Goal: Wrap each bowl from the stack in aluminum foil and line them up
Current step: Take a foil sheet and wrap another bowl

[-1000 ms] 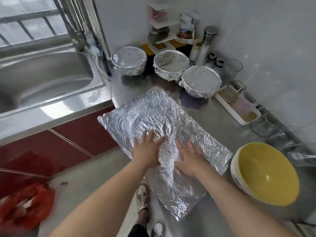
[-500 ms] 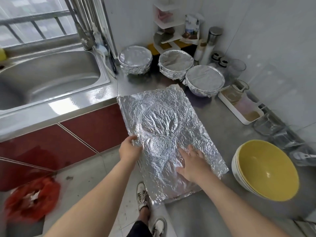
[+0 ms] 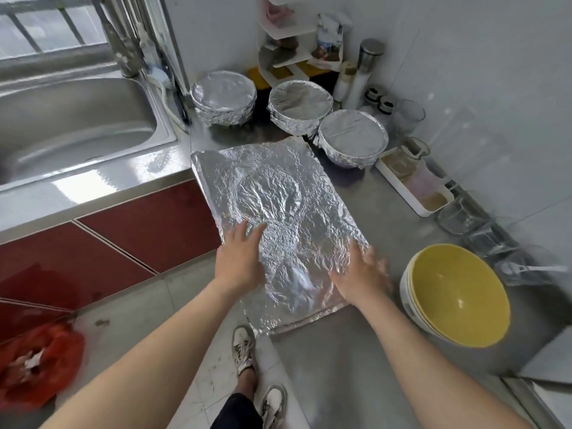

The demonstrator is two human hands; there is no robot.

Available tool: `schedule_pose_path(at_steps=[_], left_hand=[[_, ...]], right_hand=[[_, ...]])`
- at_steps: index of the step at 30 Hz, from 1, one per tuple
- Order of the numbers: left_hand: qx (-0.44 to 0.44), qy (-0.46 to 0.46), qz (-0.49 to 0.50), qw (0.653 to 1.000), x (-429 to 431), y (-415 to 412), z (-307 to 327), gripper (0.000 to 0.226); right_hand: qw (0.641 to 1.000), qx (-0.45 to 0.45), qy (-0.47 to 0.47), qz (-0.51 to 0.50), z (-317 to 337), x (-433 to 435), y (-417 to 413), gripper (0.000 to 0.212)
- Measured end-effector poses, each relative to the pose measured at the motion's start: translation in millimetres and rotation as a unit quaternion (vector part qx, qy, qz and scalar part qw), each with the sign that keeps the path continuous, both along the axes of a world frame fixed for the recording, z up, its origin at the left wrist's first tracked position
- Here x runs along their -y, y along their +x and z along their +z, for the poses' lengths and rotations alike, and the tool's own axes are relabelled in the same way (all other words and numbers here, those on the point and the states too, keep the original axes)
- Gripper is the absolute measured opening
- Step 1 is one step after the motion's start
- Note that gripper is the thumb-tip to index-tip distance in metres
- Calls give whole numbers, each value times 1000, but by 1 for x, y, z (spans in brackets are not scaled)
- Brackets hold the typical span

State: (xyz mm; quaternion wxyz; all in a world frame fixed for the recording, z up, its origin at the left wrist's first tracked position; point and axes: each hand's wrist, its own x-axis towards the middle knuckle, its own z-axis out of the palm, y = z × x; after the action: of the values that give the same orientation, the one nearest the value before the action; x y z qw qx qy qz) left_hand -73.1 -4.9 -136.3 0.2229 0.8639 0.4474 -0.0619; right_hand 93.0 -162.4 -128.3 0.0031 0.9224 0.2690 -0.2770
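A crinkled sheet of aluminum foil (image 3: 278,205) lies flat on the steel counter, its left and near edges hanging past the counter's edge. My left hand (image 3: 240,258) rests palm down on the foil's near left part, fingers spread. My right hand (image 3: 360,278) lies on the foil's near right edge, fingers apart and blurred. A stack of yellow bowls (image 3: 458,294) with white outsides stands at the right. Three foil-wrapped bowls stand in a row at the back: one (image 3: 223,99) at the left, one (image 3: 299,105) in the middle, one (image 3: 353,139) at the right.
A steel sink (image 3: 71,119) lies at the left with a tap behind it. A white tray (image 3: 414,187), glass jars, bottles and a white shelf rack (image 3: 284,35) crowd the back and right wall. A red bag (image 3: 37,363) lies on the floor.
The foil has been slid further onto the counter and smoothed flat. My hands have spread apart, the left onto the foil's left part, the right toward its right edge.
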Motion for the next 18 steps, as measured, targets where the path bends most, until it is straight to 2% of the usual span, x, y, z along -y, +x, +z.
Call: schedule_pose_path(at_steps=[2,4,7,11,14,18], left_hand=[[-27,-25,-126,991,22,11,-2,87],[-63,-41,-183,980,44,17,-5,92],[-90,-44,-203,974,64,15,-10,102],[-112,-38,-195,974,73,5,-14,105],[-99,-6,-214,972,76,0,-14,93],[-72,21,-248,966,82,-4,-14,65]], right_hand=[[999,-21,13,-47,-4,8,11,87],[995,-28,59,-75,-7,14,17,81],[989,20,122,-83,-5,17,16,57],[981,46,170,-82,-1,18,12,45],[977,78,189,-66,6,19,9,37],[971,97,208,-61,21,14,13,32]])
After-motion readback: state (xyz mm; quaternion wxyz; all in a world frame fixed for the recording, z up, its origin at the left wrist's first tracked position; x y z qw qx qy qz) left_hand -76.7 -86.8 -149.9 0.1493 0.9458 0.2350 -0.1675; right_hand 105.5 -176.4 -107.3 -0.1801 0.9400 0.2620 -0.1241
